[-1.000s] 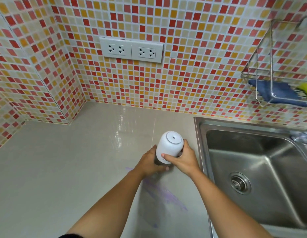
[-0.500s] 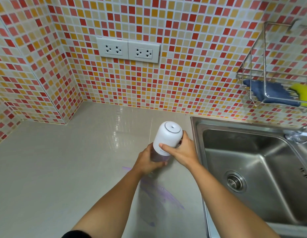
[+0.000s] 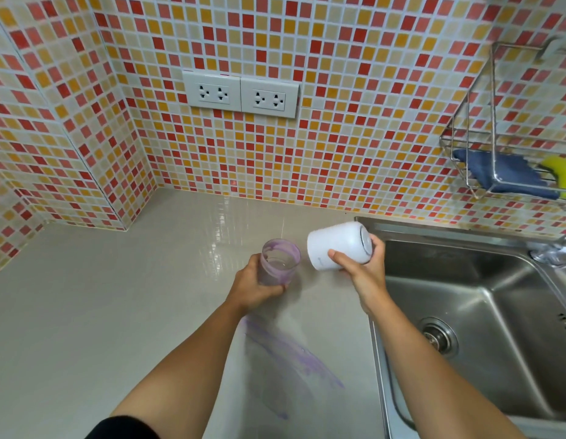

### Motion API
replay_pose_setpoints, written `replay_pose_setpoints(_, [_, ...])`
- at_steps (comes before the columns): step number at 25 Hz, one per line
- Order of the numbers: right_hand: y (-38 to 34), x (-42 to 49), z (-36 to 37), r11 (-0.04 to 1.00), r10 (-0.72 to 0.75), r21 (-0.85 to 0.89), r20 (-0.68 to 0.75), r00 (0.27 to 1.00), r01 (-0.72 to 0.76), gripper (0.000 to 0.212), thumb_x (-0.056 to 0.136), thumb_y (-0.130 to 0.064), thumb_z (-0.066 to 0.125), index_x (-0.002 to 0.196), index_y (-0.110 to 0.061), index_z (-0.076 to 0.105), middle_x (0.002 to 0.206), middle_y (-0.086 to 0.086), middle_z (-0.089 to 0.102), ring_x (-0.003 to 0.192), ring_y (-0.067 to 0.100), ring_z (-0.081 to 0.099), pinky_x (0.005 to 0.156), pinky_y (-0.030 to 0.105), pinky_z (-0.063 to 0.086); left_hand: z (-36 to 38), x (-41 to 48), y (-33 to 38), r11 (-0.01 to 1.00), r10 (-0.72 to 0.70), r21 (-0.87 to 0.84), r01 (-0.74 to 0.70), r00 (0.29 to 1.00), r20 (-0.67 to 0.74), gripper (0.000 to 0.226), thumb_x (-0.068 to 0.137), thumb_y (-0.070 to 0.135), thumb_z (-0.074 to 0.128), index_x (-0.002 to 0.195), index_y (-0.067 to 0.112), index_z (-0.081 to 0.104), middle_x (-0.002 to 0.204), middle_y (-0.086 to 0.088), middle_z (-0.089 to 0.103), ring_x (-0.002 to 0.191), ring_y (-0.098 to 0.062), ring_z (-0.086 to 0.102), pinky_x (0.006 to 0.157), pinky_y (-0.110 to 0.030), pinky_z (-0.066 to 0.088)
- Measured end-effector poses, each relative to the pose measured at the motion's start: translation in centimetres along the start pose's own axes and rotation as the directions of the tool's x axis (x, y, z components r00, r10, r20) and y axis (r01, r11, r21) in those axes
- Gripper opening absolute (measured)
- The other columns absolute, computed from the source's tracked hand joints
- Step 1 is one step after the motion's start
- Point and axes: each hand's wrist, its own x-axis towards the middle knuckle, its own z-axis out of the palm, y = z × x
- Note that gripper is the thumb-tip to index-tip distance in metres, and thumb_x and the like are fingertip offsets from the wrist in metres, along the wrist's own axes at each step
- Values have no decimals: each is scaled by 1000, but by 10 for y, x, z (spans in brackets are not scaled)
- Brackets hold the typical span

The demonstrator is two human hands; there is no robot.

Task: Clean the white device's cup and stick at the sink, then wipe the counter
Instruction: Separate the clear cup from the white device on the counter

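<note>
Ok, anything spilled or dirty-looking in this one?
A purple smear streaks the grey counter left of the sink, on the near side of the clear cup. That cup, held by the left hand, has purple residue coating its inner wall. The right hand holds the white device tipped sideways.

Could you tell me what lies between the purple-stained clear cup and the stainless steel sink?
Head view: the white cylindrical device body, held in the right hand, lies between the cup and the sink.
</note>
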Motion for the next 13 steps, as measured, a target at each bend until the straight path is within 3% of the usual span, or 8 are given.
replay_pose_setpoints(2, [20, -4, -2, 993, 115, -12, -56, 992, -116, 80, 58, -15, 86, 121, -20, 36, 120, 5, 52, 94, 13, 57, 74, 26, 49, -4, -1, -1, 1000, -10, -13, 9, 1000, -17, 70, 63, 26, 85, 123, 24, 47, 110, 1, 64, 96, -16, 61, 69, -10, 45])
replay_pose_setpoints(5, [52, -13, 1, 965, 264, 30, -84, 961, -262, 93, 42, -30, 85, 118, -20, 32, 114, 3, 54, 94, 17, 59, 83, 39, 52, -8, -2, -3, 1000, -13, -16, 13, 999, -33, 71, 64, 26, 85, 124, 22, 47, 109, 2, 63, 95, -14, 60, 67, -5, 42])
replay_pose_setpoints(9, [72, -21, 13, 902, 343, 275, 14, 939, -333, 91, 45, -32, 84, 123, -17, 40, 122, 4, 58, 102, 19, 62, 85, 40, 52, -13, 0, -2, 1000, -4, -20, 3, 1000, -19, 75, 63, 29, 86, 126, 20, 46, 114, 3, 61, 102, -15, 59, 78, -14, 45])
replay_pose_setpoints(11, [76, -23, 19, 902, 351, 260, 19, 936, -344, 92, 40, -40, 84, 119, -15, 42, 118, 4, 60, 98, 18, 62, 83, 38, 52, -16, 1, 0, 999, -4, -34, 3, 1000, -23, 76, 62, 28, 87, 126, 20, 46, 115, 4, 60, 103, -15, 59, 82, -19, 46])
replay_pose_setpoints(13, [79, -23, 23, 930, 331, 171, -4, 944, -326, 93, 40, -35, 85, 118, -16, 38, 116, 6, 58, 94, 18, 62, 76, 33, 52, -19, 1, 2, 999, 5, -40, -6, 999, -33, 75, 62, 28, 87, 125, 21, 46, 115, 3, 60, 102, -15, 59, 82, -20, 46])
